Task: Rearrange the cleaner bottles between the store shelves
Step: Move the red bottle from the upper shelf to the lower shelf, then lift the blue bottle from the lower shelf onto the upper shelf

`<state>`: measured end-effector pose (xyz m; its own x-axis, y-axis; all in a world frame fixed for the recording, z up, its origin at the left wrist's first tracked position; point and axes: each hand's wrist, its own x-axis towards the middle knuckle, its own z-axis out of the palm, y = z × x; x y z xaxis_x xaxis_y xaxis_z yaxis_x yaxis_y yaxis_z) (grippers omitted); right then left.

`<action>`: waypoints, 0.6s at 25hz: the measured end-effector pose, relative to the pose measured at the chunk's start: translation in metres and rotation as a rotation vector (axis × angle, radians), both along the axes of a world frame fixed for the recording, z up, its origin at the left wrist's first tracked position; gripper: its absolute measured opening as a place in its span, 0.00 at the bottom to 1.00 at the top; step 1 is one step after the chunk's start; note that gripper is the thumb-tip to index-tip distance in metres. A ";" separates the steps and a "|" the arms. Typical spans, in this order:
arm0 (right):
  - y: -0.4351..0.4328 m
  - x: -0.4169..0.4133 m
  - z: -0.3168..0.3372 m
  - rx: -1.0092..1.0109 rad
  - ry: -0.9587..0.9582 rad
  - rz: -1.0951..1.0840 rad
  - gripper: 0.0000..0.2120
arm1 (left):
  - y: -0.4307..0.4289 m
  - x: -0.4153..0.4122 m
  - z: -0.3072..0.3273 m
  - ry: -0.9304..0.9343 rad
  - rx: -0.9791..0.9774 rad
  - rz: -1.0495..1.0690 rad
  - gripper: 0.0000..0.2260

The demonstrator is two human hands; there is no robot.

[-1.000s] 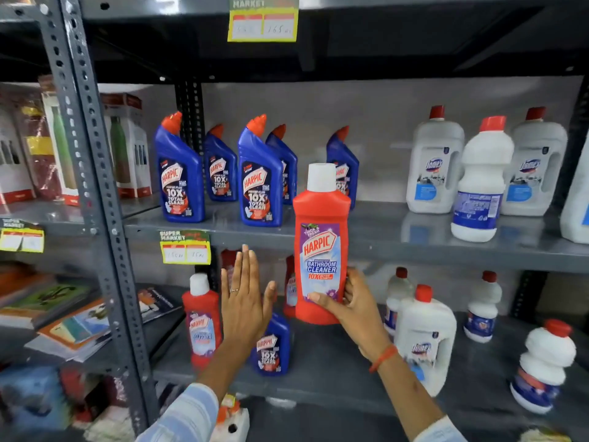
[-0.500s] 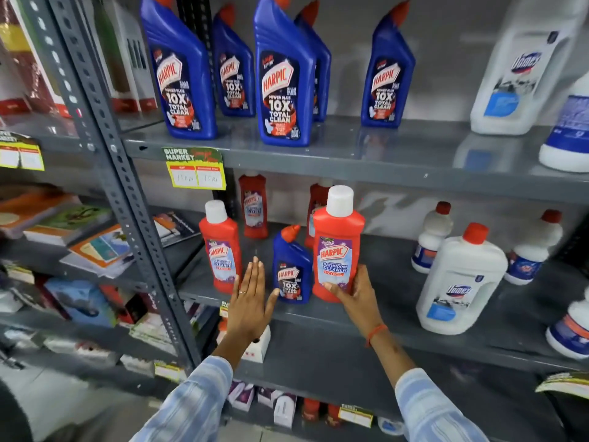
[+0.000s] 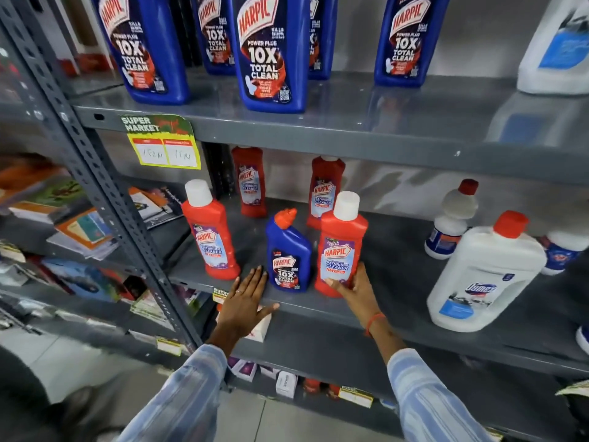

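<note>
The right hand (image 3: 353, 290) is wrapped around the lower body of a red bathroom-cleaner bottle (image 3: 341, 244), thumb across the front below the label and fingers behind it; the bottle stands upright, long axis vertical, with its base at or just above the front of the lower shelf (image 3: 398, 317) (whether it has fully touched down cannot be told). The left hand (image 3: 245, 301) is flat and spread, holding nothing, palm over the shelf's front lip.

Between the two hands, just beyond the left fingertips, stands a small blue toilet-cleaner bottle (image 3: 288, 253), upright with its angled red cap leaning toward the held bottle. It is nearly touching that bottle's left side, and the left hand is clearly the nearer one to it. I judge that the coming move turns on this narrow gap: letting go of the red bottle or shifting the blue one both happen there.

Outward from the hands on the same shelf: four red bottles in all, counting the held one, with one left of the left hand and two behind. To the right are a large white jug (image 3: 484, 275) and two small white bottles fully visible. The shelf above (image 3: 350, 129) carries five tall blue bottles.
</note>
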<state>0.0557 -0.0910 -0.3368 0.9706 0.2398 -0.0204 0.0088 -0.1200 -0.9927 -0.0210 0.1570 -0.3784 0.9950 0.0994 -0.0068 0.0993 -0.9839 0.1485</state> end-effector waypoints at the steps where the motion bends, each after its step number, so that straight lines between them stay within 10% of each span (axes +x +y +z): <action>1: 0.001 -0.001 0.002 -0.008 0.011 0.006 0.27 | 0.001 0.000 -0.002 -0.015 0.013 -0.009 0.40; 8: 0.063 -0.088 0.015 -0.189 -0.456 -0.529 0.22 | 0.016 0.000 -0.002 -0.016 0.036 -0.095 0.38; 15: 0.159 -0.081 0.005 -0.248 -0.192 -0.585 0.43 | 0.031 -0.016 -0.003 -0.037 -0.021 -0.143 0.24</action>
